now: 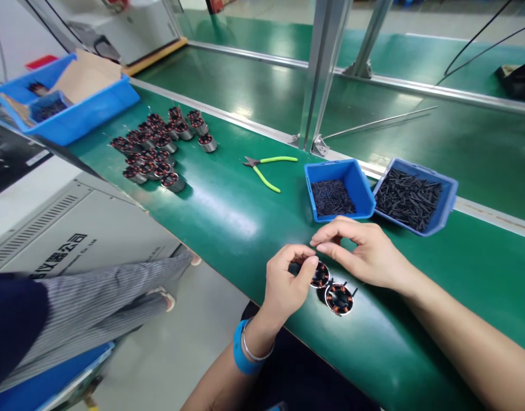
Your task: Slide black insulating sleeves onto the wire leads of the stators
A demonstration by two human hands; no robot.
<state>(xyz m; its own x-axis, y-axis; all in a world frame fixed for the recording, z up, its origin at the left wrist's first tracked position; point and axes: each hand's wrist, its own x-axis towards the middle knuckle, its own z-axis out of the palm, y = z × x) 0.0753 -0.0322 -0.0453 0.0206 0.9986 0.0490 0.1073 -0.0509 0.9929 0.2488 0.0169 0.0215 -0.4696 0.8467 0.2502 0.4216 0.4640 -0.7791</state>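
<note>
Two motor stators with copper windings and metal rings are by my hands; the nearer stator [339,299] stands on the green bench with short black tubes sticking up at its rim. Partly behind my left thumb is the other stator [320,276]. My left hand [290,279] is closed in a pinch at that stator's upper edge; what its fingertips hold is too small to make out. Just above, my right hand [365,251] has thumb and fingertips drawn together close to the left fingertips. Any small piece between them cannot be made out.
Blue bins of short black tubes, a smaller-tube bin [341,191] and a larger-tube bin [412,197], stand beyond my right hand. Green-handled cutters [271,168] lie mid-bench. Several stators [159,142] cluster left, near a blue crate [95,111]. A metal post [324,74] rises behind. Another person's leg [116,291] is at left.
</note>
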